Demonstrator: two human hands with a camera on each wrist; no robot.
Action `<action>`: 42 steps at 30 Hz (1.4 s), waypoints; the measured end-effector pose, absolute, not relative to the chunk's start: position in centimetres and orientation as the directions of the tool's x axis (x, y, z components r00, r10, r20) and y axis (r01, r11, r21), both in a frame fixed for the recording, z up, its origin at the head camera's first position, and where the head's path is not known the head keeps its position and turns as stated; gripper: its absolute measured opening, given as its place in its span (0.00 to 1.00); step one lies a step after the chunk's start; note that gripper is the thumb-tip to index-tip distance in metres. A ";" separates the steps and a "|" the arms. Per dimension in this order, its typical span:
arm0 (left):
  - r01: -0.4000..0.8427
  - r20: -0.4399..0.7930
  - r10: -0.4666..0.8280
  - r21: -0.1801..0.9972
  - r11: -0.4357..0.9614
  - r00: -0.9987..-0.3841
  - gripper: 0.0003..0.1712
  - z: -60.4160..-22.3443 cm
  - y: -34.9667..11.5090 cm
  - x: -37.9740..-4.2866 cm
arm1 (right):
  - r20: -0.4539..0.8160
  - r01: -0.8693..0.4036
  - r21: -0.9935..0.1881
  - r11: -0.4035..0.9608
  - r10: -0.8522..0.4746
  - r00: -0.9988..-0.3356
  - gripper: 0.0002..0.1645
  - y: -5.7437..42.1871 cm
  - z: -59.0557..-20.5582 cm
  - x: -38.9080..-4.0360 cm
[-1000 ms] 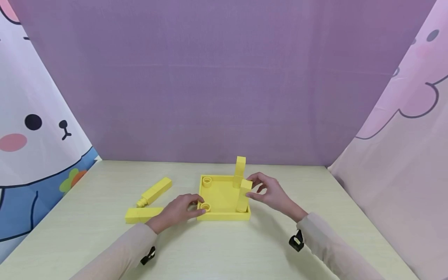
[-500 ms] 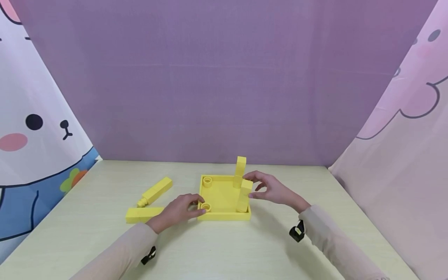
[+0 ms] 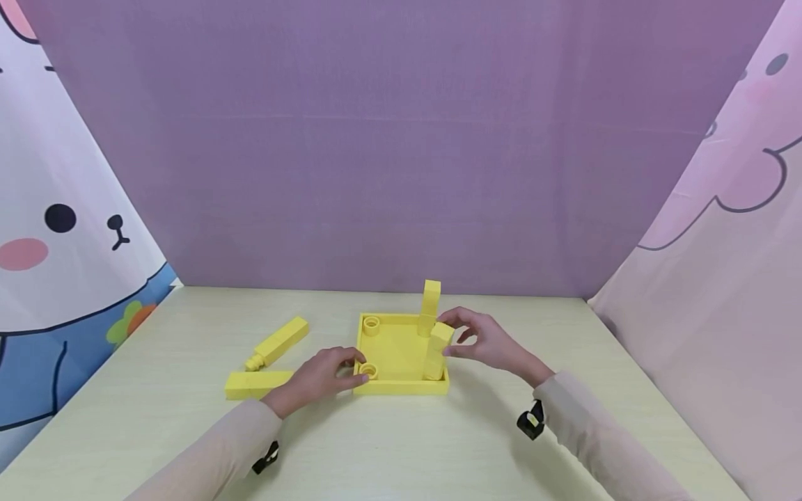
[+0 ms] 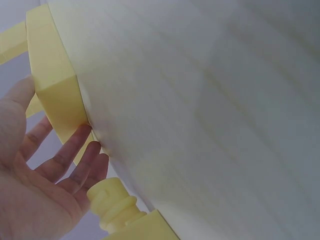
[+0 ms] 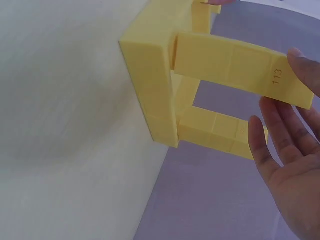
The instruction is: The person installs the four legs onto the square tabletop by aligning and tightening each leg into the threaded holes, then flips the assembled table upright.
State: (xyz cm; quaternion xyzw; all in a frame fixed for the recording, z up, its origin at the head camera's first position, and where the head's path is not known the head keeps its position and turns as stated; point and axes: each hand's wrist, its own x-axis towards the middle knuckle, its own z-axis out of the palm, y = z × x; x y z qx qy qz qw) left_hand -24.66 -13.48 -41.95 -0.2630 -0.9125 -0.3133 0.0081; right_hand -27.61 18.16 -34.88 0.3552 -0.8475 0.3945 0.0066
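Observation:
A square yellow toy table top (image 3: 401, 387) lies upside down, its raised rim and round corner sockets facing up. My left hand (image 3: 318, 376) grips its near left corner, the thumb by the near left socket (image 3: 369, 371) and the fingers along the outer side. At the near right corner stands a square yellow leg (image 3: 440, 339), marked 113 in the right wrist view. My right hand (image 3: 491, 341) pinches this leg near its top between thumb and fingers. Another leg (image 3: 430, 298) stands upright at the far right corner. The far left socket (image 3: 372, 325) holds no leg.
Left of the table top, two loose yellow legs lie on the work table: one leg (image 3: 282, 341) with its screw end showing, and another leg (image 3: 253, 385) partly behind my left hand. A purple cloth (image 3: 388, 153) hangs at the back.
The near right leg has turned slightly about its length, and my right hand's fingers have shifted a little on it. My left hand stays at the near left corner.

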 end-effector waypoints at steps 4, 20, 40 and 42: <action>0.486 0.179 0.477 0.568 0.664 -0.860 0.17 -42.0 -13.5 -24.7 | 0.334 -0.602 -0.648 0.466 -0.536 -0.775 0.29 17.9 -35.3 -27.2; 0.471 0.166 0.469 0.578 0.666 -0.867 0.17 -41.9 -13.5 -24.6 | 0.301 -0.618 -0.638 0.461 -0.589 -0.750 0.33 18.3 -35.0 -27.4; 0.483 0.179 0.473 0.570 0.665 -0.863 0.18 -41.9 -13.4 -24.5 | 0.342 -0.606 -0.671 0.427 -0.546 -0.765 0.21 17.1 -33.3 -25.3; 0.486 0.181 0.475 0.569 0.663 -0.861 0.17 -41.9 -13.4 -24.5 | 0.350 -0.599 -0.669 0.441 -0.524 -0.777 0.21 16.9 -32.9 -24.8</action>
